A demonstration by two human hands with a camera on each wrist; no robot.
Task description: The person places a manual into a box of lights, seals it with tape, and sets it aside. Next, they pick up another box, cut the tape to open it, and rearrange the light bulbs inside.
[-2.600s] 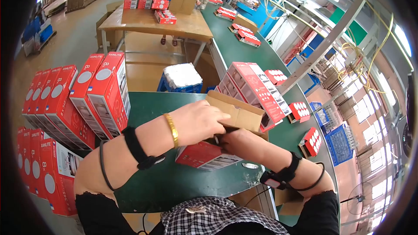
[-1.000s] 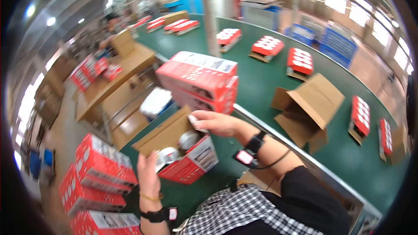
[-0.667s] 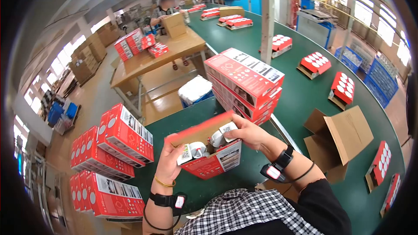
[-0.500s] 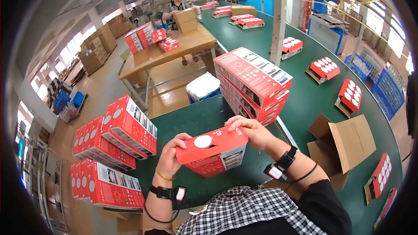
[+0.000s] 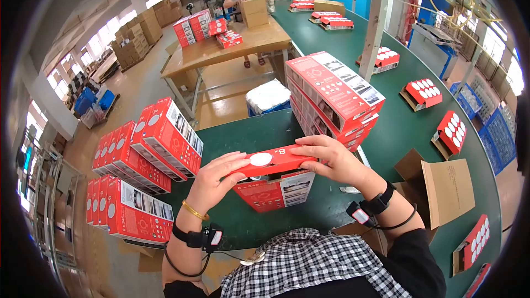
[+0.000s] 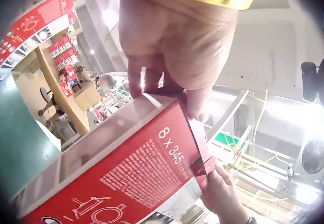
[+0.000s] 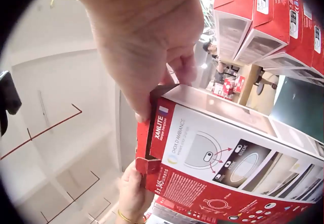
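Note:
A red carton (image 5: 274, 193) stands upright on the green table (image 5: 232, 132), its top flap (image 5: 270, 161) folded over, with a dark gap under the flap's front edge. My left hand (image 5: 218, 179) pinches the flap's left end, fingers on top and thumb at the front. At the right end my right hand (image 5: 334, 159) holds the flap the same way. In the left wrist view, the fingers and thumb of my left hand (image 6: 174, 46) straddle the edge of the carton (image 6: 152, 168). The right wrist view has my right hand (image 7: 147, 46) gripping the other end of the carton (image 7: 223, 158).
Red cartons (image 5: 138, 209) stand in rows at the left, and more are stacked (image 5: 337, 88) behind my right hand. An open brown box (image 5: 450, 190) lies on the right-hand green surface (image 5: 408, 149), among several red packs (image 5: 422, 92). A person stands behind a wooden table (image 5: 232, 55).
The flap has come down over the white round items that showed inside the open carton. Both hands have moved from the opening's sides onto the flap, and the view has shifted.

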